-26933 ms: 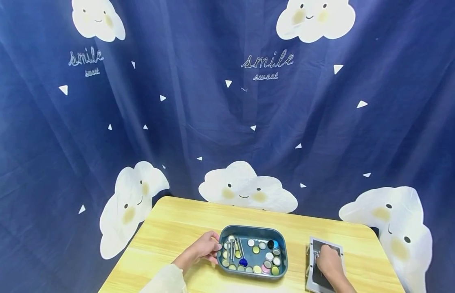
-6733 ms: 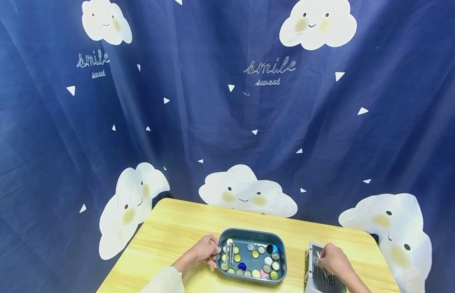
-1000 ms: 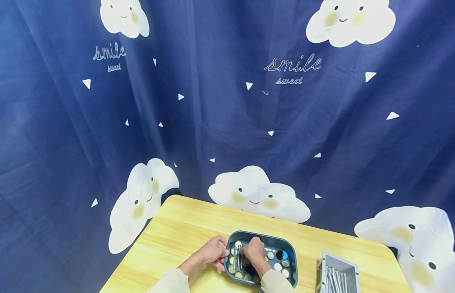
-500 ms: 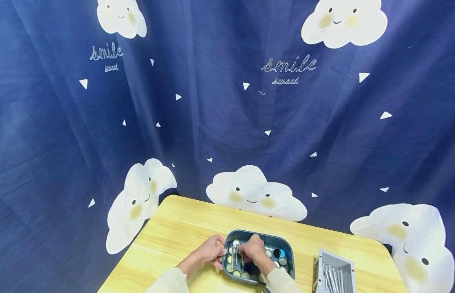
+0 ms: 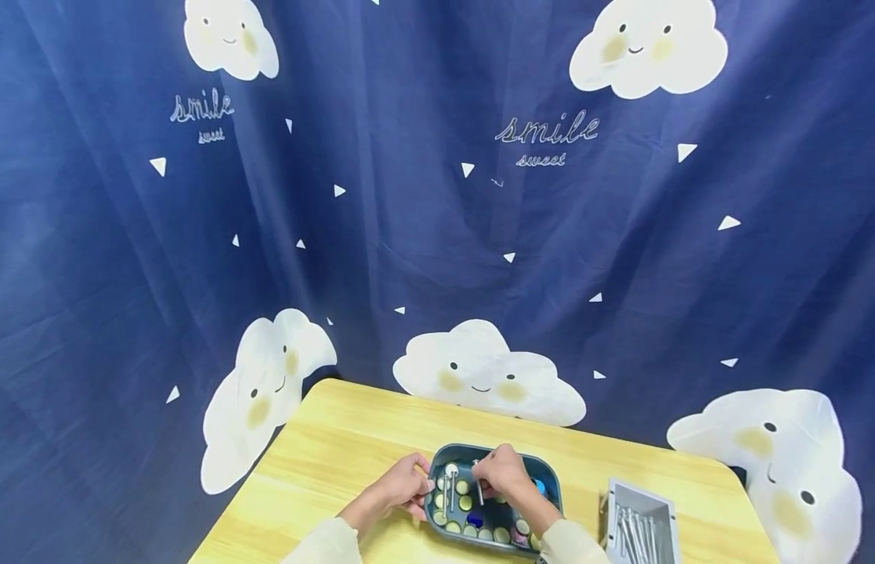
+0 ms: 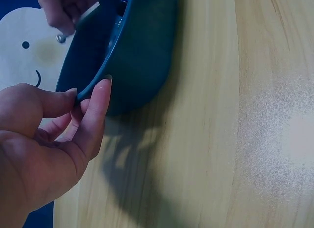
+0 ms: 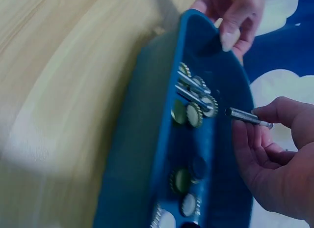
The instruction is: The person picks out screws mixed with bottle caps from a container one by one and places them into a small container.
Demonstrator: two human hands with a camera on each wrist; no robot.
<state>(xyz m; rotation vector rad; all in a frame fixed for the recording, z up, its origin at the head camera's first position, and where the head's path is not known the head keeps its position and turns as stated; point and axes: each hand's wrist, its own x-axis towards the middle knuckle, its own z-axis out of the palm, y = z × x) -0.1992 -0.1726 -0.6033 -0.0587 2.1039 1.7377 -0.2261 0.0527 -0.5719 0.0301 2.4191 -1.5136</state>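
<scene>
My left hand (image 5: 406,484) pinches the left rim of a dark teal tray (image 6: 147,56), thumb inside and fingers outside in the left wrist view. Between thumb and fingers my right hand (image 5: 506,474) holds a silver bolt (image 7: 245,116), its threaded end pointing away from the palm, over the tray. Two more bolts (image 5: 452,489) lie at the tray's left end, on top of bottle caps. Bottle caps (image 5: 465,502) in yellow, white, pink and blue lie across the tray floor; my right hand and forearm hide some of them.
A grey bin (image 5: 612,513) stands on the table to the right of the tray, with several bolts (image 5: 640,534) lying in it. The light wooden table (image 5: 381,423) ends at the back against a dark blue curtain (image 5: 423,235) with clouds.
My right hand has lifted a bolt off the tray floor and moved slightly right with it. Over the longer span, bolts in the tray became fewer and the grey bin gained several. Left hand stays.
</scene>
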